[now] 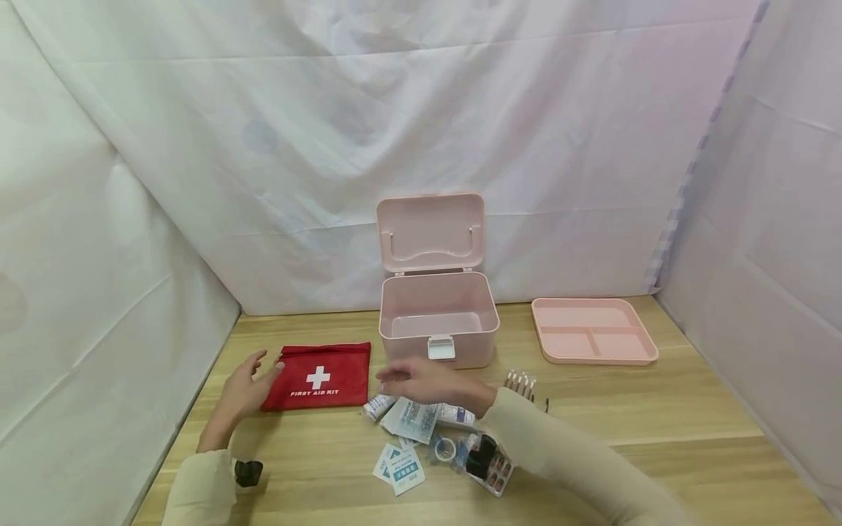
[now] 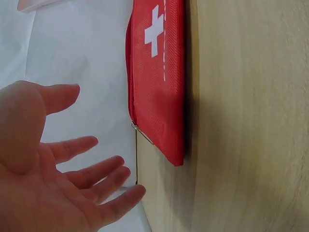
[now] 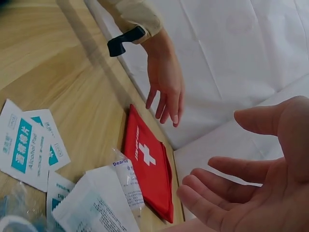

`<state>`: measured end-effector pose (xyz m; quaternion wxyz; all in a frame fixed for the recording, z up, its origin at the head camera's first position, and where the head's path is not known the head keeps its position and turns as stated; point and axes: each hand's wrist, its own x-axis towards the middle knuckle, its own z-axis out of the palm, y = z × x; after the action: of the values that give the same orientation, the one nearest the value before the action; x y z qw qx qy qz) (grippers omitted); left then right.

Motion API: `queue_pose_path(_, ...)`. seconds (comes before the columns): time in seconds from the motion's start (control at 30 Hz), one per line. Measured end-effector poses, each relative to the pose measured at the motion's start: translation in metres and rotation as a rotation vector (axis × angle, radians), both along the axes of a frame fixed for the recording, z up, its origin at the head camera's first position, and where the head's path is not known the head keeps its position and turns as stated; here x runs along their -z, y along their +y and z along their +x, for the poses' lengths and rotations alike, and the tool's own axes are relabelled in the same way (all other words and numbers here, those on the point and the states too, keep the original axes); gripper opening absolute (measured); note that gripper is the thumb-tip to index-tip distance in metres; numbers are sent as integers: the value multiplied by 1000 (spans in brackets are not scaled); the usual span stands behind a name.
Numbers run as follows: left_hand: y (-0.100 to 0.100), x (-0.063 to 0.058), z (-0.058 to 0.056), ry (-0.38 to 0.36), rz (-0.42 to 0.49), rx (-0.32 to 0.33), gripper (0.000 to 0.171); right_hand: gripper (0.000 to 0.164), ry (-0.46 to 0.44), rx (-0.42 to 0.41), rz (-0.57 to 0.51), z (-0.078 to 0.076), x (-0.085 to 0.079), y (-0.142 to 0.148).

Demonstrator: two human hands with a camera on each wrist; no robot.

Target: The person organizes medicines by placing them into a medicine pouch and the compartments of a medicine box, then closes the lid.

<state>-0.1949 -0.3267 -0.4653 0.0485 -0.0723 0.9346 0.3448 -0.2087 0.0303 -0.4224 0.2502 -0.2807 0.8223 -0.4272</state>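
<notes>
A red first aid pouch (image 1: 318,376) with a white cross lies flat on the wooden table. My left hand (image 1: 245,391) hovers by its left end, fingers spread and holding nothing; the left wrist view shows a gap between the fingers (image 2: 113,205) and the pouch's zipper pull. Over the small supplies, right of the pouch, my right hand (image 1: 424,380) is held with relaxed fingers and nothing in them. Beneath it lie a wrapped roll (image 1: 378,406), a packet of white dressing (image 1: 413,419) and alcohol pad sachets (image 1: 406,471).
A pink box (image 1: 439,347) stands behind with its lid raised. To its right lies a pink divided tray (image 1: 595,351). Cotton swabs (image 1: 520,381), a tape roll (image 1: 444,449) and a blister pack (image 1: 498,475) lie near the right forearm. White cloth (image 1: 316,183) hangs behind the table.
</notes>
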Motion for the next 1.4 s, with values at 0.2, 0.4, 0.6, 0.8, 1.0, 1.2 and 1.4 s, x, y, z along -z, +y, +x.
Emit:
queue_pose_path(0.2, -5, 1, -2, -61, 17, -34, 79, 46, -55, 63, -59, -6, 8, -19)
queue_pose_path(0.4, -8, 2, 0, -91, 60, -55, 79, 53, -118, 113, -57, -10, 21, -39)
queue_pose_path(0.6, -11, 4, 0, -109, 63, -79, 80, 61, -170, 164, -17, -13, 30, -55)
queue_pose_path(0.8, -12, 6, -2, -131, 74, -87, 80, 72, -227, 224, -4, -16, 40, -66)
queue_pose_path(1.0, -13, 9, -1, -146, 107, -91, 80, 74, -251, 297, -12, -17, 46, -72)
queue_pose_path(1.2, -13, 12, -3, -146, 106, -96, 82, 73, -270, 335, -34, -21, 51, -73)
queue_pose_path(1.4, -10, 12, -7, -171, 124, -110, 82, 75, -266, 371, -36, -27, 57, -77)
